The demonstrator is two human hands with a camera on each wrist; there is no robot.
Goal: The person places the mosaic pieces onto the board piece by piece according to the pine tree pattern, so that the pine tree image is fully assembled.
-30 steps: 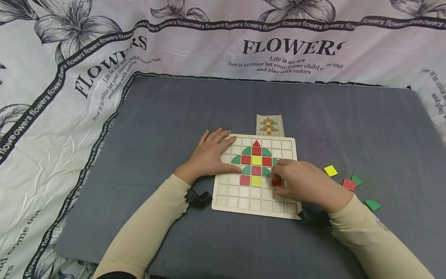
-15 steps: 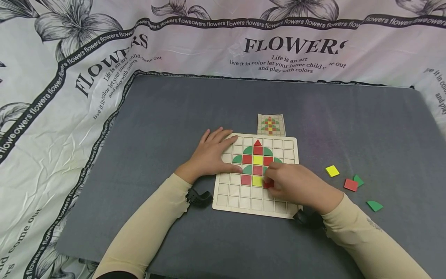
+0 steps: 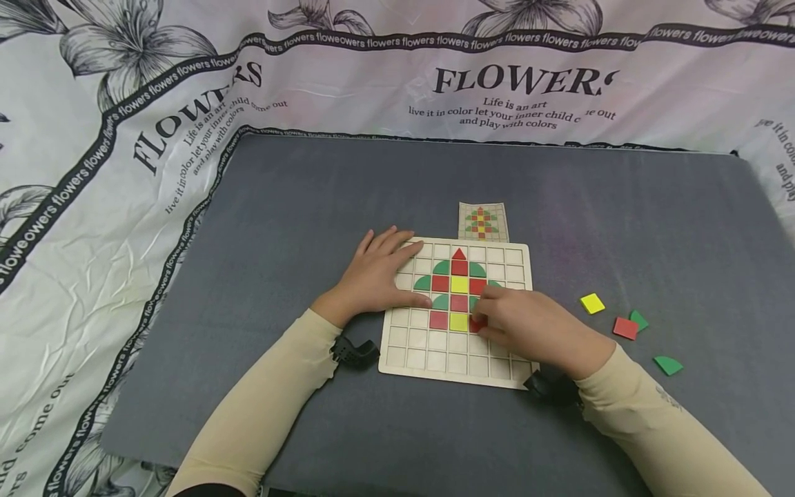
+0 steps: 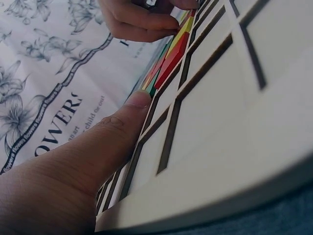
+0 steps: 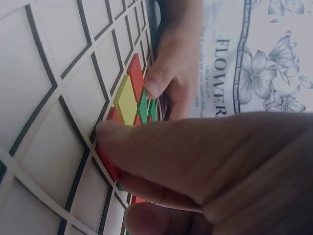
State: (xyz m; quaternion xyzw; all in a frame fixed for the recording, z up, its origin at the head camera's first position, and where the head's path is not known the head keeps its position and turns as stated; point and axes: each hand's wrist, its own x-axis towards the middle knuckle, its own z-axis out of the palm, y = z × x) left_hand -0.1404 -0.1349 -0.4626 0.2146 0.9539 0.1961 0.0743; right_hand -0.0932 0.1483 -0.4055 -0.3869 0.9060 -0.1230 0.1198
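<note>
A pale wooden grid board (image 3: 410, 360) lies on the table, with red, yellow and green tiles set in its cells in a stepped tree shape. My left hand (image 3: 368, 281) rests spread on the board's left side, its thumb beside a green quarter-round tile (image 3: 440, 301). At the lower row, my right hand (image 3: 539, 327) holds a red square tile (image 3: 476, 326) between thumb and fingers, right of a yellow square tile (image 3: 458, 322). Seen from the right wrist, the thumb lies over this red square tile (image 5: 107, 164), and the curled fingers hide part of it.
Behind the board lies a small pattern card (image 3: 466, 231) with a printed tree. To the right on the grey table (image 3: 621, 207) are a loose yellow square (image 3: 593, 303), a red square (image 3: 625, 328) partly over a green piece (image 3: 639, 319), and another green piece (image 3: 668, 366).
My right hand has moved left with the red square tile, from one cell farther right to beside the yellow tile. My left hand has stayed in place.
</note>
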